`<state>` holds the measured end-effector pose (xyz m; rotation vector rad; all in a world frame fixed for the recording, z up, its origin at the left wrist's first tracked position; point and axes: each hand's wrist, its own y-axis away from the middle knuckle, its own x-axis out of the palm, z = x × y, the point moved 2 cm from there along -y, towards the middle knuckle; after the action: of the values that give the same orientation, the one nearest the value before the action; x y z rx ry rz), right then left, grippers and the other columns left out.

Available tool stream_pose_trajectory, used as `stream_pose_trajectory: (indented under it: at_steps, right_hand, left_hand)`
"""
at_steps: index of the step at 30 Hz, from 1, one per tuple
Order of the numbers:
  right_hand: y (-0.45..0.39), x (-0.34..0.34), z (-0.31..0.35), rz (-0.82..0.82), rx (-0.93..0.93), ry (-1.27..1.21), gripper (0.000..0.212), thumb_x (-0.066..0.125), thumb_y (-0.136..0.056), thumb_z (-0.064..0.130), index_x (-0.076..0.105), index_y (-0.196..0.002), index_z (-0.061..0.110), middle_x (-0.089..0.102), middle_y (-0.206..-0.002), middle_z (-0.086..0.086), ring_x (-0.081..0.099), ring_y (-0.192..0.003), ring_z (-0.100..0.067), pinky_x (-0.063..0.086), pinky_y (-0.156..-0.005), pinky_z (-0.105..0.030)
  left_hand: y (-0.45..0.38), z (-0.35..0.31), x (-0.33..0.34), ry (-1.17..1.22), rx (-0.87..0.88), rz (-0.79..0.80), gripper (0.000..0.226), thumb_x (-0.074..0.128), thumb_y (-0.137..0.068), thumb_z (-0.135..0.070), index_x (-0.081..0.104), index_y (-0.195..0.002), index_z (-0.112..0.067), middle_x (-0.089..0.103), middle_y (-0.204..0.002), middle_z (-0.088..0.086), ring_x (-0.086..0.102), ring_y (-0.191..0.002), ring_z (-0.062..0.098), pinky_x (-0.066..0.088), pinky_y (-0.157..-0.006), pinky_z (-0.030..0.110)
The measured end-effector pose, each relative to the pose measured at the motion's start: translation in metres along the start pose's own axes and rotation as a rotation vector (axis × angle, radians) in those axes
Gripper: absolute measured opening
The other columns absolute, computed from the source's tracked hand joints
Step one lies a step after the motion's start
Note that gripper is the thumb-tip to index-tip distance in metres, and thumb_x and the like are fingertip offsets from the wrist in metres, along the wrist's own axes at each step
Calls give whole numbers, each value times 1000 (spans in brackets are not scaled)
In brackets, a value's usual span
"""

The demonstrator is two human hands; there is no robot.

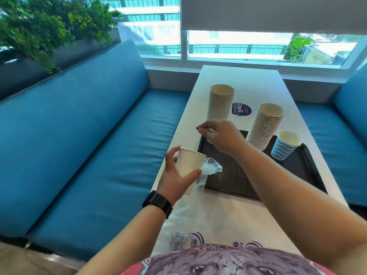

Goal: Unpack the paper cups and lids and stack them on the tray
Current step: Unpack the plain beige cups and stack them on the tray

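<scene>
Black tray (234, 175) sits mid-desk, toward the right edge. On it: a tall stack of plain cups (265, 126) at the far side, and one blue-striped cup (286, 144) upright at the far right corner. A second tall cup stack (220, 102) stands on the white desk (248, 80), just past the tray's far left corner.

Left hand (178, 175) grips a single white cup (189, 163) over the desk's left edge, with a twisted clear plastic bag (210, 168) beside it. Bag trails to the near edge.

Right hand (220, 135) hovers over the tray's far left, fingers pinched on something small and white; can't tell what. It hides that stack's base.

Round sticker (241, 109) lies between the stacks.
</scene>
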<state>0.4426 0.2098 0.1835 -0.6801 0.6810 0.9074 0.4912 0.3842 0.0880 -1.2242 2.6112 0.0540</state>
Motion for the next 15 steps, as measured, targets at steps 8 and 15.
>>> stream_pose_trajectory:
  at_steps: [8, 15]
  right_hand:
    - [36, 25, -5, 182, 153, -302, 15, 70, -88, 32, 74, -99, 22, 72, -91, 12, 66, -88, -3, 53, -80, -22]
    - [46, 25, -7, 248, 159, -337, 12, 72, -86, 20, 73, -98, 18, 71, -87, 10, 65, -80, -2, 50, -78, -16]
  left_hand:
    - [4, -4, 0, -10, -10, 1, 80, 81, -80, -24, 22, -128, -50, 47, -110, -14, 59, -90, 6, 49, -57, 11]
    - [5, -4, 1, -22, -7, 11, 80, 80, -81, -23, 21, -129, -48, 46, -109, -15, 58, -90, 4, 49, -57, 11]
